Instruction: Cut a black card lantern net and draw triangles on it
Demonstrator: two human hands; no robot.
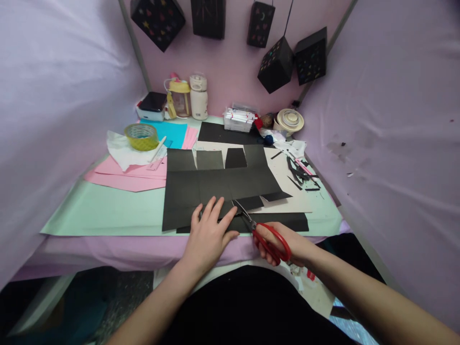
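Note:
A large sheet of black card [230, 182] lies on the table, its far and near edges cut into flaps. My left hand [210, 232] rests on its near edge, palm down with fingers spread. In my right hand [280, 243] I grip red-handled scissors [275, 245]. Their blades are parted at the card's near edge, just right of my left fingertips. Part of the cut line is hidden by the blades and fingers. Another black strip [287, 222] lies beneath, along the table's front.
Pink paper [118, 175] and yellow-green tape [141, 137] lie left. Black offcuts [300, 172] are scattered right. Behind stand a white bottle [199, 98], a yellow-lidded jug [180, 98] and a box of markers [238, 120]. Black decorated boxes [276, 64] hang above; purple cloth flanks both sides.

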